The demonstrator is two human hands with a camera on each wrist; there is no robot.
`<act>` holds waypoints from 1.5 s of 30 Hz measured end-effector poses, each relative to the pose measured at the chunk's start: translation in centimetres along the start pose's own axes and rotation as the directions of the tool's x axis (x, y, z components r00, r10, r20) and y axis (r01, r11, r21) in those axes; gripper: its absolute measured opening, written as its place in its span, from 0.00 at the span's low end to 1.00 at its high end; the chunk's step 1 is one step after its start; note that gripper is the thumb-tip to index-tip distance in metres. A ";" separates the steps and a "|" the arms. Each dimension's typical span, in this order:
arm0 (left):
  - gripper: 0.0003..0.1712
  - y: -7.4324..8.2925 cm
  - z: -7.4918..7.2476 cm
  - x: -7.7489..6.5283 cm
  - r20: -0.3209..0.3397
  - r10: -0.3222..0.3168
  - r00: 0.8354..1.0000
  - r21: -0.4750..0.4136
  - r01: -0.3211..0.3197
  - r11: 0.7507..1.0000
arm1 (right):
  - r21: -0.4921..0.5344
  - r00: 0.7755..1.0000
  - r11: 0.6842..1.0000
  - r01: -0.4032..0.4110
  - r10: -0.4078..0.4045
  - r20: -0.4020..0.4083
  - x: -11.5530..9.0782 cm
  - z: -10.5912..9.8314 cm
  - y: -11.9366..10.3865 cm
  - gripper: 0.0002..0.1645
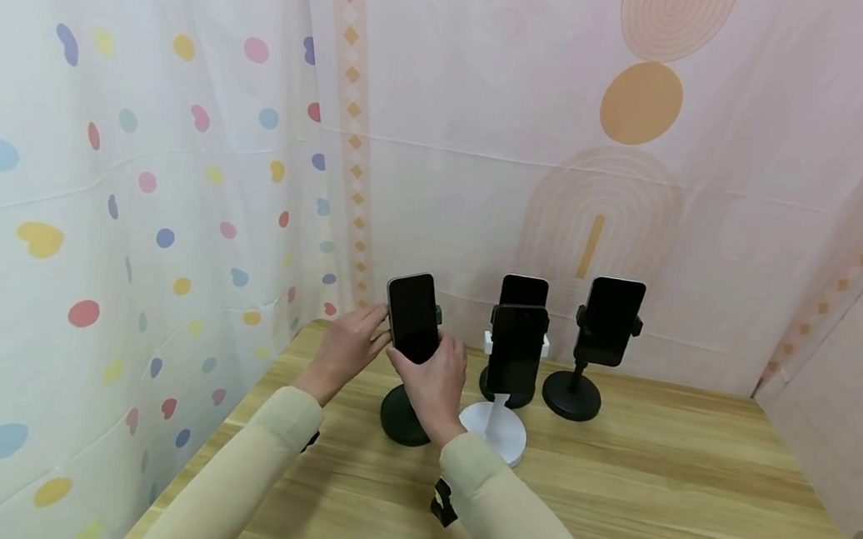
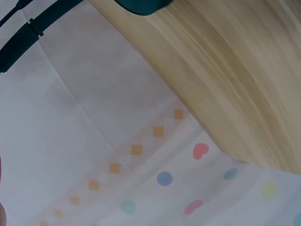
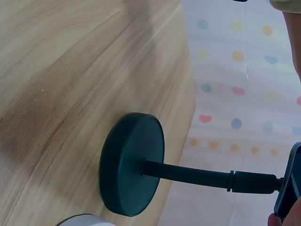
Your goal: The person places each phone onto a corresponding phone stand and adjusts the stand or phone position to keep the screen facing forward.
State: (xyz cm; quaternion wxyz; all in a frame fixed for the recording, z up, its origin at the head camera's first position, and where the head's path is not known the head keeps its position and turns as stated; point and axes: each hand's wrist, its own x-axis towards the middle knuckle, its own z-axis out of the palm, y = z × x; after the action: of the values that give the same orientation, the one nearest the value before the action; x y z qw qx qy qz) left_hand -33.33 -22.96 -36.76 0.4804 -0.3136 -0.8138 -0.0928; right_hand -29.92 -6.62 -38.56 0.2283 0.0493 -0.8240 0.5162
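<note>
A black-screened smartphone [image 1: 411, 318] stands upright, slightly tilted, at the head of a dark green phone stand [image 3: 136, 174]. With its thumb over the phone's lower front and fingers along the right side, my right hand [image 1: 435, 378] grips it. My left hand [image 1: 351, 343] is at the phone's left edge, finger and thumb reaching toward it; the phone hides the fingertips, so I cannot tell what they hold. Part of a green clamp [image 1: 438, 314] shows at the phone's right side. The stand's round base rests on the table, its bendable neck [image 3: 202, 176] rising from it.
Right of the green stand, a white stand [image 1: 507, 436] holds a phone [image 1: 518, 351]. Behind it, another phone [image 1: 524, 290] is partly hidden. A black stand [image 1: 571, 396] with a phone [image 1: 611, 320] is farther right. Patterned curtains [image 1: 441, 136] hang behind the wooden table [image 1: 657, 486].
</note>
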 end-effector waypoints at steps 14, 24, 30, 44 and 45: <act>0.22 -0.4 -0.5 0.0 -0.008 0.130 0.991 0.031 -0.130 0.991 | -0.062 0.998 0.997 0.054 -0.055 -0.012 0.2 -0.1 0.2 0.47; 0.25 -0.7 -0.9 0.2 0.002 0.194 0.981 0.069 -0.193 0.979 | -0.066 0.999 0.997 0.027 -0.029 -0.035 0.2 0.1 0.2 0.49; 0.24 -1.0 -0.9 0.1 -0.007 0.229 0.973 0.085 -0.227 0.970 | -0.075 0.998 0.996 0.037 -0.040 -0.048 0.3 0.1 0.5 0.49; 0.23 -0.8 -1.1 0.3 0.034 0.283 0.958 0.157 -0.285 0.945 | -0.074 0.997 0.997 0.028 -0.033 -0.074 0.5 0.1 0.3 0.46; 0.24 -0.8 -1.0 0.3 0.037 0.278 0.960 0.151 -0.280 0.948 | -0.076 0.997 0.997 0.026 -0.031 -0.067 0.6 0.0 0.4 0.46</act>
State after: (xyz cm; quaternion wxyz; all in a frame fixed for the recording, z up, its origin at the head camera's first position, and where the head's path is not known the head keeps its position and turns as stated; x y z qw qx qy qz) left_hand -33.16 -23.92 -35.84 0.5051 -0.3880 -0.7698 0.0418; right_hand -30.57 -6.40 -38.62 0.2650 0.0347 -0.8339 0.4828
